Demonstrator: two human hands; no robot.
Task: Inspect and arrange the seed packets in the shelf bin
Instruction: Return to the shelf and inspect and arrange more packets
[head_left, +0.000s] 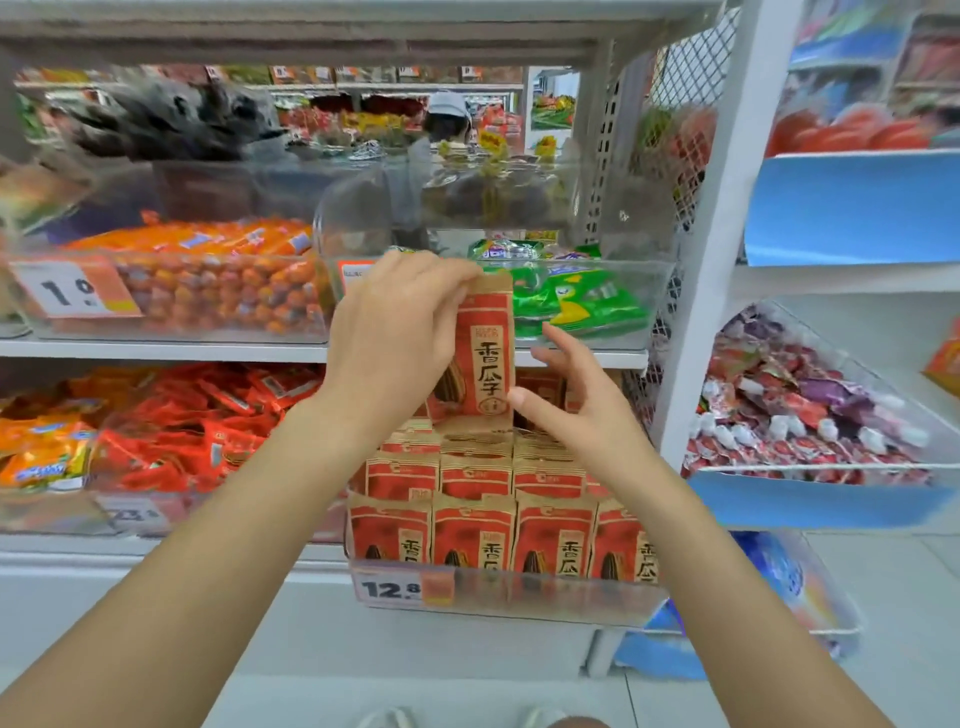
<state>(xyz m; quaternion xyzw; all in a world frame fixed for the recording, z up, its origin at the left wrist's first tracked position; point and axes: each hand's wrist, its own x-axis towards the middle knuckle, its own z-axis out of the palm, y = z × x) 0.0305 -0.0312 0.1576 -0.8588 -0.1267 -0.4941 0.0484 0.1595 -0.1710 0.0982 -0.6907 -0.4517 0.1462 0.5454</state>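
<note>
Bin (498, 597): rows mostly tidy. Left hand (400, 332) grip pinches one packet (485, 358) aloft, unplaced; right hand (566, 400) fingers apart.

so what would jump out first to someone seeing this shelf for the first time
Dead centre, the left hand holds one red and tan seed packet upright above its bin, while the right hand hovers open beside it. Just below, rows of matching seed packets stand in the clear bin with an orange price tag reading 12.8. Up left, a bin of orange snacks also catches the eye.
</note>
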